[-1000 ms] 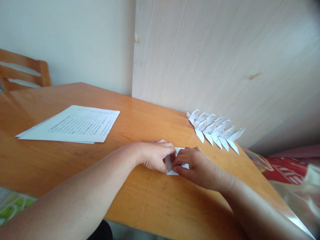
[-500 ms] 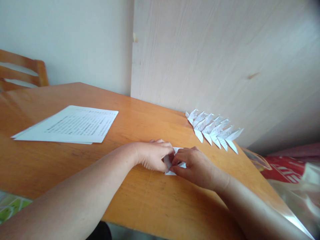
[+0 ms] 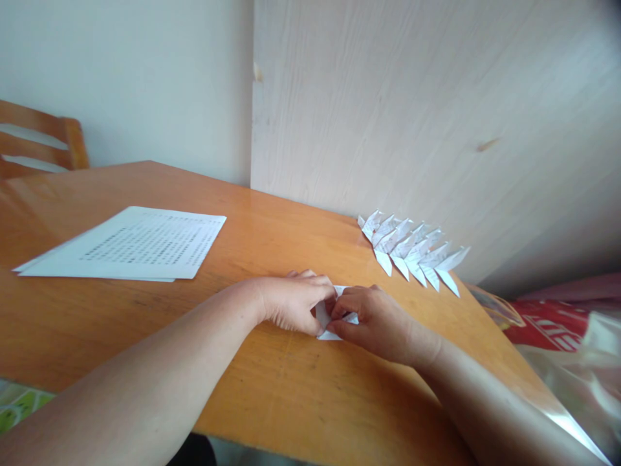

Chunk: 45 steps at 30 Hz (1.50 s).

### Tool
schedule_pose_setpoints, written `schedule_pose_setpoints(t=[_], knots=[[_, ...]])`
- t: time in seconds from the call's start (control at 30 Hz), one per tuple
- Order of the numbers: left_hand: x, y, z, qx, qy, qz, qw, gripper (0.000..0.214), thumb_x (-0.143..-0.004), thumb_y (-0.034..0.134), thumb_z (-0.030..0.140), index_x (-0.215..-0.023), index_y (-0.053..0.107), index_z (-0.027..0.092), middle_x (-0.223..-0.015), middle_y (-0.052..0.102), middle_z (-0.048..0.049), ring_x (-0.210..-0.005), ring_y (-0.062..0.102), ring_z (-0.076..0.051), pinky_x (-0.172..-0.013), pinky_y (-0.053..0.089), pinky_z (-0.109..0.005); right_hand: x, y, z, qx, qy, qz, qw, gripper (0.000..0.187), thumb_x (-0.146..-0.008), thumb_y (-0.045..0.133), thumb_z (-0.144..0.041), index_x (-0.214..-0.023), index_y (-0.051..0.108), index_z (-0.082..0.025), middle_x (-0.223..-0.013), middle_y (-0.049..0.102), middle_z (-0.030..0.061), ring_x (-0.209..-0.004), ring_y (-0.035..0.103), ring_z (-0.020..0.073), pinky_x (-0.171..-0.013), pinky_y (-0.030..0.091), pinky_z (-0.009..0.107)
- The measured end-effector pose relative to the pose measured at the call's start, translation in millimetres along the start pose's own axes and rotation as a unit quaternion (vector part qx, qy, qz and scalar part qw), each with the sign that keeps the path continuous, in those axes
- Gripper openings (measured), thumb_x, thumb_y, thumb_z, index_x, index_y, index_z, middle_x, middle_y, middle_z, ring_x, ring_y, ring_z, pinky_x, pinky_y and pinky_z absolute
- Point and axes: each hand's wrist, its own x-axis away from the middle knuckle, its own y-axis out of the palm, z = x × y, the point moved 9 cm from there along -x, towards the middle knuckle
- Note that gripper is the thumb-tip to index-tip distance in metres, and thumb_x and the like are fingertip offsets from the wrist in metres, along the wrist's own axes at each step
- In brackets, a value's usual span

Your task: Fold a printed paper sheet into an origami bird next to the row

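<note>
Bracing a small paper (image 3: 322, 314) against the table (image 3: 272, 388), a little below mid-view, with the left hand (image 3: 298, 301) at its 9 o'clock and the right hand (image 3: 376, 323) at its 3 o'clock, probably to stop any slipping. Curving the left fingers toward the far edge, thumb well parted from them in a C about the paper's left part; cannot tell whether gripping or only pressing. Holding the right thumb and forefinger nearly together, pinched on the paper, likely for fine control over a narrow edge; cannot see the exact contact.

Between 1 and 2 o'clock from the paper, lined up in an overlapping row near the panel (image 3: 363, 110): folded pieces (image 3: 410, 246), tips raised, perhaps set there to stay orderly and clear of the forearms. Between 9 and 10 o'clock, lying flat and slightly fanned: printed sheets (image 3: 150, 246), likely within the left hand's reach. Farther off at 10 o'clock, standing beyond the table: a chair (image 3: 75, 142).

At 3 o'clock, past the table's edge: a red bag (image 3: 548, 323), or something like one, too blurred to make out any contents
</note>
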Motion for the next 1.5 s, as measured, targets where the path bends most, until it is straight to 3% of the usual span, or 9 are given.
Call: schedule_pose_setpoints(t=[0.37, 0.57, 0.83, 1.13, 1.5], knots=[[0, -0.3, 1, -0.006, -0.007, 0.003, 1.000, 0.038, -0.076, 0.059, 0.039, -0.113, 0.059, 0.030, -0.114, 0.057, -0.0026, -0.108, 0.050, -0.026, -0.096, 0.042, -0.038, -2, 4, 5, 0.002, 0.004, -0.005, 1.000, 0.008, -0.084, 0.064, -0.025, -0.083, 0.072, -0.025, -0.083, 0.072, -0.0019, -0.076, 0.062, 0.0155, -0.072, 0.041, 0.028], [0, 0.3, 1, 0.005, -0.009, -0.001, 1.000, 0.049, -0.076, 0.060, 0.058, -0.116, 0.059, 0.029, -0.116, 0.057, -0.0034, -0.111, 0.047, -0.027, -0.097, 0.041, -0.039, -2, 5, 4, -0.009, 0.003, -0.013, 1.000, 0.009, -0.083, 0.063, -0.023, -0.082, 0.072, -0.024, -0.083, 0.071, -0.0018, -0.076, 0.061, 0.0146, -0.070, 0.041, 0.026], [0, -0.2, 1, -0.001, -0.010, -0.006, 1.000, 0.047, -0.075, 0.064, 0.049, -0.117, 0.058, 0.029, -0.117, 0.056, -0.0033, -0.111, 0.046, -0.027, -0.096, 0.040, -0.038, -1, 4, 8, -0.039, 0.023, -0.020, 0.999, 0.007, -0.083, 0.066, -0.027, -0.081, 0.071, -0.023, -0.084, 0.071, -0.0003, -0.076, 0.061, 0.0152, -0.070, 0.042, 0.027], [4, -1.2, 1, 0.018, -0.024, -0.024, 0.999, 0.037, -0.076, 0.064, 0.045, -0.110, 0.061, 0.030, -0.121, 0.054, -0.0019, -0.115, 0.045, -0.026, -0.097, 0.039, -0.037, 11, 1, 52, -0.200, 0.133, -0.038, 0.970, 0.018, -0.079, 0.071, -0.031, -0.089, 0.063, -0.019, -0.085, 0.067, 0.0022, -0.077, 0.060, 0.0161, -0.068, 0.046, 0.027], [5, -0.5, 0, 0.041, -0.029, -0.025, 0.998, 0.036, -0.075, 0.063, 0.042, -0.109, 0.060, 0.030, -0.128, 0.052, -0.0008, -0.118, 0.044, -0.026, -0.101, 0.036, -0.040, 13, 4, 77, -0.216, 0.137, -0.038, 0.966, 0.020, -0.083, 0.062, -0.036, -0.074, 0.059, -0.019, -0.073, 0.055, -0.0011, -0.066, 0.048, 0.0129, -0.059, 0.038, 0.026]])
